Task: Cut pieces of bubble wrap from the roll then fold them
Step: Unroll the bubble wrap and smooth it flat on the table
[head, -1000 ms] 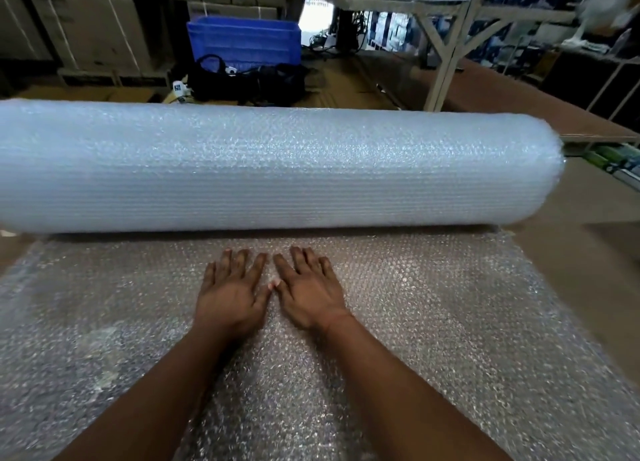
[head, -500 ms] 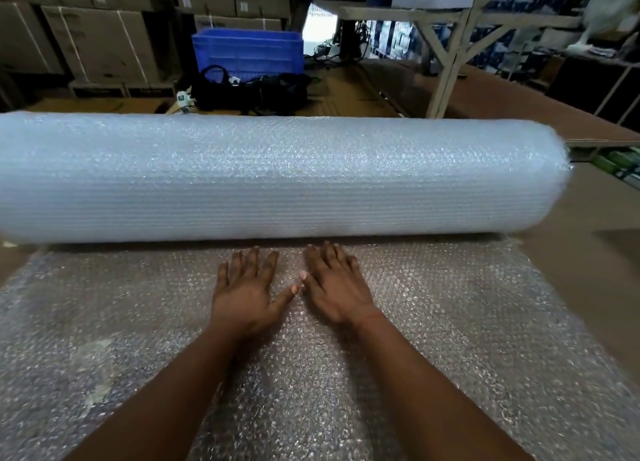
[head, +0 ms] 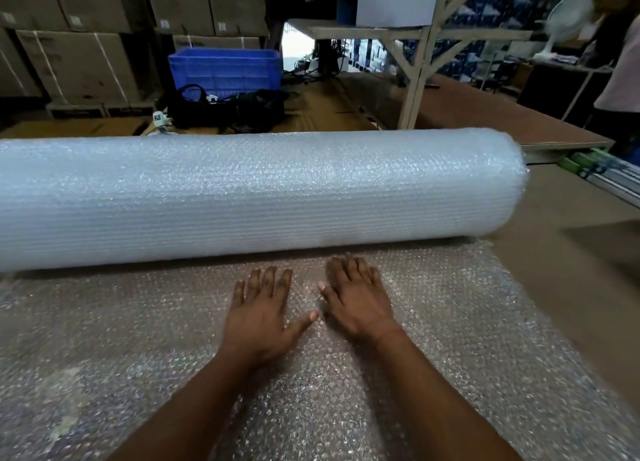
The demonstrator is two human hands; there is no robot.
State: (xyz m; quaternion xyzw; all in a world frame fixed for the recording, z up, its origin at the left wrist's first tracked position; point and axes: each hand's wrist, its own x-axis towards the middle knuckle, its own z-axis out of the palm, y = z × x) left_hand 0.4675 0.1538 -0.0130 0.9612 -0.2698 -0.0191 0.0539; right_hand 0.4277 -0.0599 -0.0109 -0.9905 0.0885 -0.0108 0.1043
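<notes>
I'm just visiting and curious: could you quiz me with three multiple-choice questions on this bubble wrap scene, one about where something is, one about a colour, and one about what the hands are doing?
1. Where do both hands lie?
A. On top of the roll
B. On the unrolled sheet in front of the roll
C. On the bare table to the right

2. What colour is the crate behind the roll?
A. Blue
B. Red
C. Yellow

3. How are the hands?
A. Gripping scissors
B. Pinching the sheet's edge
C. Flat, fingers straight

Answers:
1 B: the left hand and right hand press on the unrolled sheet just short of the roll.
2 A: the crate is blue.
3 C: both palms lie flat and hold nothing.
</notes>
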